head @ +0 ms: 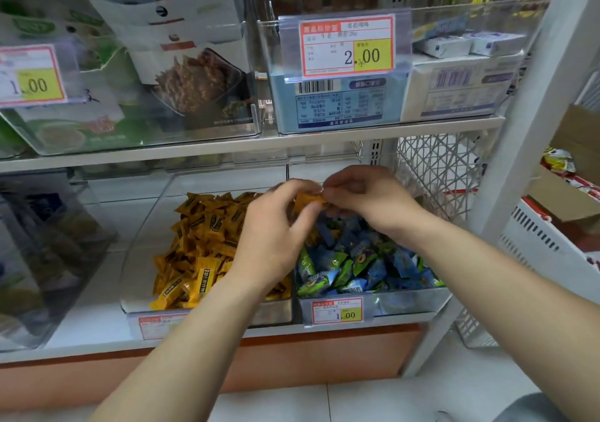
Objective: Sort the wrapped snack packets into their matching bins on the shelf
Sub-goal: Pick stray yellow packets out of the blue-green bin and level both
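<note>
Head camera, centre of frame: the left hand [276,236] and right hand [367,201] meet fingertip to fingertip, both pinching one small orange packet [308,199] held between them. It hangs above the seam between two clear bins on the lower shelf [104,275]. Below and left of the hands, the left bin [143,243] holds a heap of matching orange packets [201,246]; below and right, the right bin [409,300] holds blue and green packets [357,259]. A 1.00 price tag [337,313] fronts the right bin. In the upper middle, a 2.00 price tag [347,46] hangs above the upper shelf [194,152]
</note>
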Demonstrator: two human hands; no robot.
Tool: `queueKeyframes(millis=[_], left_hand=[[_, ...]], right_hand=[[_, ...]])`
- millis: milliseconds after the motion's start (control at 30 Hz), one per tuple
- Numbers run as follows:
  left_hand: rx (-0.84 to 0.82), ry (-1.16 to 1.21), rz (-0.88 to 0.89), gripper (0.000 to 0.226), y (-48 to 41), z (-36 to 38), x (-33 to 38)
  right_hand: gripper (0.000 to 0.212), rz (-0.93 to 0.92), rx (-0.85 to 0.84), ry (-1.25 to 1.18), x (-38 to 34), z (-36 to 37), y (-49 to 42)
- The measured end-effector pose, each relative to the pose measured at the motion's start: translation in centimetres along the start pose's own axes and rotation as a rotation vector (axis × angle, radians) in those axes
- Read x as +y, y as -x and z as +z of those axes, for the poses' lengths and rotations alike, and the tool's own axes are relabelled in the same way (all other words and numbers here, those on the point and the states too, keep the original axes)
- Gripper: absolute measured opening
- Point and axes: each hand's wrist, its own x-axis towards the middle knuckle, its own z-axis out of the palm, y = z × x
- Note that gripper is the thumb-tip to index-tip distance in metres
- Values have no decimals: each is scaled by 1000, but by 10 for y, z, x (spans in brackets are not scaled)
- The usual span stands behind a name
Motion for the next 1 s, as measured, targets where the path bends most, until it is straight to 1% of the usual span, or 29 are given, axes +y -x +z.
queueKeyframes(millis=[33,67,133,167,200,267,300,333,367,400,433,467,500,567,633,700,733,767,833,900,933,1000], left_hand=[[47,-14,-20,19,-2,-4,-2],[84,-58,-61,17,-4,-10,-7],[131,-242,-170,23,-8,-24,-23],[137,-333,-234,29,-9,-31,-31],[134,-379,-291,34,-9,-37,-38],[119,-337,-322,34,-8,-41,-42],[91,-290,-306,30,-6,-38,-40],[37,-262,-290,25,-4,-32,-38],[-36,-254,-282,25,-1,-26,-35],[-117,-256,-282,28,3,-20,-32],[-199,-261,-283,34,7,-14,-31],[-263,-267,-277,40,11,-9,-32],[-298,-273,-259,46,14,-5,-34],[-312,-263,-225,56,16,-2,-39],[-309,-229,-207,59,17,-4,-45],[-320,-195,-201,60,18,-6,-48],[-328,-180,-202,60,18,-7,-49],[-333,-166,-203,60,18,-8,-50],[-339,-138,-206,62,19,-9,-52],[-342,-117,-205,63,19,-9,-52],[-342,-111,-202,63,20,-10,-52],[-338,-110,-196,65,21,-10,-53]], right_hand=[[2,16,19,-17,1,4,-1],[3,14,51,29,5,6,-4],[10,6,62,283,17,3,-10],[17,28,12,439,22,2,-12],[27,65,-75,585,28,2,-13],[47,132,-258,806,37,6,-14],[50,145,-318,890,40,10,-14],[47,141,-353,963,43,14,-15],[38,113,-357,1017,45,17,-17],[25,83,-343,1044,45,18,-19],[14,64,-325,1021,43,16,-21],[13,58,-297,967,40,12,-23],[16,49,-249,901,37,7,-24],[17,23,-111,852,32,-11,-28],[14,45,-5,961,33,-28,-31],[13,44,41,1075,39,-37,-33],[14,24,39,1036,41,-37,-36],[14,6,10,927,42,-32,-39],[19,40,-154,733,42,-16,-46],[33,126,-365,758,46,1,-55],[35,171,-443,815,49,8,-60],[35,230,-545,943,55,20,-66]])
